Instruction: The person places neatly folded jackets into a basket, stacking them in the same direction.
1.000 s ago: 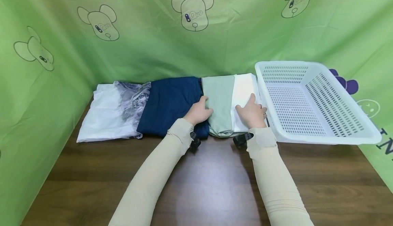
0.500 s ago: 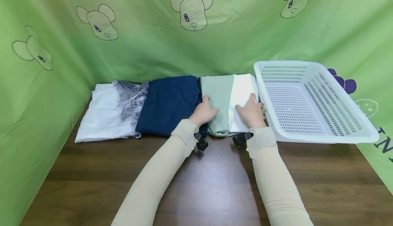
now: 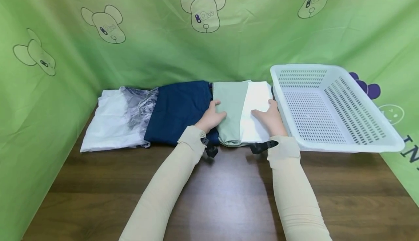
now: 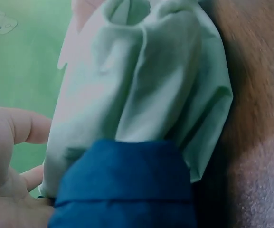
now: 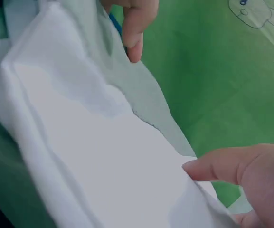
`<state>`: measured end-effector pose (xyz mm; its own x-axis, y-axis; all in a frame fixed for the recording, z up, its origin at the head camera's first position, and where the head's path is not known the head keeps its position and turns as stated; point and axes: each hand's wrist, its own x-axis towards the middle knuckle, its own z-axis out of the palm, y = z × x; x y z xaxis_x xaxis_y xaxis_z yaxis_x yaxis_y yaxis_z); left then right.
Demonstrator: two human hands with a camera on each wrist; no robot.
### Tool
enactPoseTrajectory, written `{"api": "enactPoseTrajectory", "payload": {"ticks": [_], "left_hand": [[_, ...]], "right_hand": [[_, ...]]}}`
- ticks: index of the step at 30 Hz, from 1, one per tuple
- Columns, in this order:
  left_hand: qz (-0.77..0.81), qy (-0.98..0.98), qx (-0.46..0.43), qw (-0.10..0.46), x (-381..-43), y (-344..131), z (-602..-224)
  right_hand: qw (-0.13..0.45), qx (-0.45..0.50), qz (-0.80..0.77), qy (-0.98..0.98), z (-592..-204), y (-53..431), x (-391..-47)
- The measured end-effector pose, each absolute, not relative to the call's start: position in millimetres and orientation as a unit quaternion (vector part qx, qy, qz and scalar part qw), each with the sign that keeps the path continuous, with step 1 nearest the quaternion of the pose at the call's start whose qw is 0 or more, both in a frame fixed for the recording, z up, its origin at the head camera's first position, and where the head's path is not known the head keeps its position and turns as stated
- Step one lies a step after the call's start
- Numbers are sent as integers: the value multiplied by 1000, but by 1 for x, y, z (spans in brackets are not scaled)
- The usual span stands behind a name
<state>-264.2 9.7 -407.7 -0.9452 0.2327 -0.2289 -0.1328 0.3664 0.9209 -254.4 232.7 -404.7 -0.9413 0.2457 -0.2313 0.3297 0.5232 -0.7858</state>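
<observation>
A folded pale green and white garment (image 3: 231,110) lies on the table between my hands; its kind does not show. My left hand (image 3: 210,118) grips its left edge, thumb over the green cloth, other fingers hidden in the gap beside a folded navy garment (image 3: 180,110). My right hand (image 3: 270,119) holds the white right edge, thumb on top and fingers tucked down beside the basket. Up close in the left wrist view, the green folds (image 4: 132,85) bulge above a navy corner (image 4: 127,185). A fingertip meets the white cloth (image 5: 103,152) in the right wrist view.
A white perforated plastic basket (image 3: 353,147) stands close to my right hand. At the far left lies a folded white garment with a grey pattern (image 3: 108,124), overlapping the navy one. Green printed curtain (image 3: 157,51) hangs behind the brown wooden table (image 3: 226,190).
My left hand shifts right over the green cloth, then back left. My right fingers slip down past the white edge, and that edge moves slightly left, away from the basket.
</observation>
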Motion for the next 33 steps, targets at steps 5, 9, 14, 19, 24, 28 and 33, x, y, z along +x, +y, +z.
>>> {"api": "enactPoseTrajectory", "payload": {"ticks": [5, 9, 14, 19, 24, 28, 33], "left_hand": [[555, 813, 42, 171, -263, 11, -408], [557, 810, 48, 177, -262, 13, -407], [579, 792, 49, 186, -262, 13, -406], [633, 750, 47, 187, -266, 12, -410], [681, 703, 41, 199, -270, 11, -416], [712, 669, 31, 212, -272, 9, -420], [750, 616, 19, 241, -272, 9, -422]], "right_hand": [[31, 148, -493, 857, -409, 231, -255], [31, 134, -537, 832, -412, 229, -254], [26, 138, -587, 797, -415, 225, -251], [28, 131, -601, 788, -417, 224, -249], [20, 117, -605, 787, -414, 226, -246], [5, 107, -606, 788, -410, 224, -245], [-12, 98, -607, 789, -406, 220, -243]]}}
